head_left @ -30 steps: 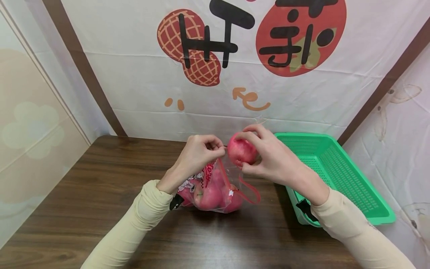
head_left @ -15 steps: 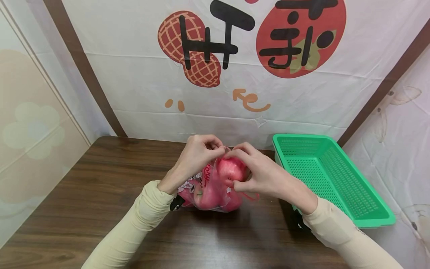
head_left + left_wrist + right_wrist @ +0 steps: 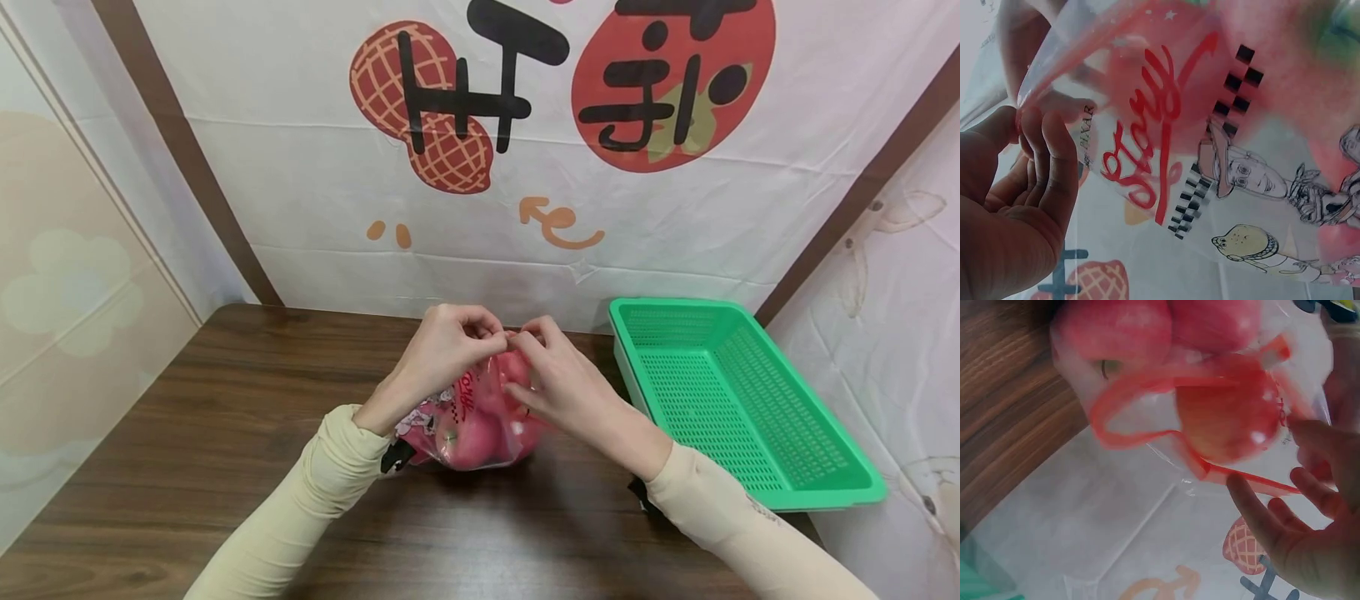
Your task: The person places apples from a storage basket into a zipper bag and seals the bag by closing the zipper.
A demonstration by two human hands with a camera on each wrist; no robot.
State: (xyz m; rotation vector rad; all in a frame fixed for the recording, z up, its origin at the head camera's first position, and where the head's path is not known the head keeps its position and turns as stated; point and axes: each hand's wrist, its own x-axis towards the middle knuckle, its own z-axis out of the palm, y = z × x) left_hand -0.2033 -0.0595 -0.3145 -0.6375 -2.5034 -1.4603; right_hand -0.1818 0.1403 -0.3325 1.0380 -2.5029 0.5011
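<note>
A clear plastic zip bag [image 3: 465,396] with a red-edged opening and cartoon print stands on the wooden table, with several red apples inside. My left hand [image 3: 450,342] pinches the bag's upper edge between thumb and fingertips, as the left wrist view shows at close range. One apple [image 3: 1229,419] lies just inside the mouth, on top of the others. Over that opening is my right hand [image 3: 566,387], fingers spread and grasping no fruit. In the right wrist view its fingertips are right at the red zip strip [image 3: 1260,483], with the apple just past them.
To the right is a green perforated plastic basket [image 3: 795,417] with no fruit visible in it. A printed cloth backdrop [image 3: 315,183] hangs right behind the table [image 3: 210,400]. The sleeved forearms reach in from the front edge.
My right hand has brought an apple from above right down into the bag's mouth and let go of it. The left hand has kept its pinch on the bag edge.
</note>
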